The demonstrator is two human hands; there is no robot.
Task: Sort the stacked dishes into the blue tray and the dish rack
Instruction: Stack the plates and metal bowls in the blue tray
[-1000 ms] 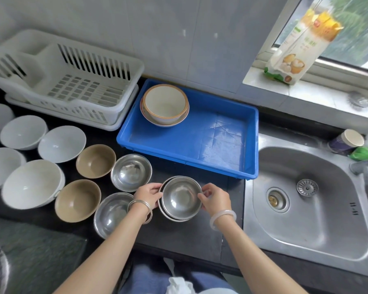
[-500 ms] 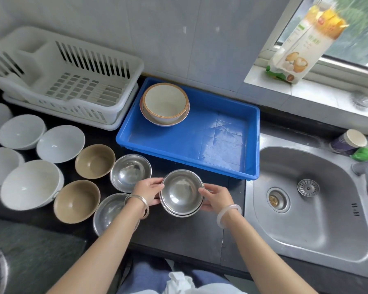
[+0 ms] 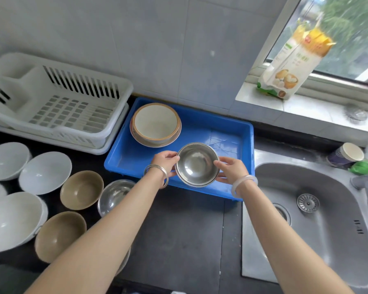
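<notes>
A small stack of steel bowls (image 3: 197, 164) hangs over the near part of the blue tray (image 3: 227, 126). My left hand (image 3: 165, 161) grips its left rim and my right hand (image 3: 232, 169) its right rim. In the tray's far left corner sits a cream bowl with an orange rim (image 3: 156, 123) on a matching plate. The white dish rack (image 3: 57, 102) stands left of the tray with nothing in it. On the dark counter at the left lie another steel bowl (image 3: 114, 196), two brown bowls (image 3: 81, 188) and several white bowls (image 3: 45, 171).
A steel sink (image 3: 319, 217) fills the right side, with a paper cup (image 3: 345, 154) and a green item at its far edge. A flour bag (image 3: 291, 66) leans on the window sill. The tiled wall rises right behind tray and rack.
Both hands lifted the steel bowl stack off the counter and carried it forward, over the tray's near part.
</notes>
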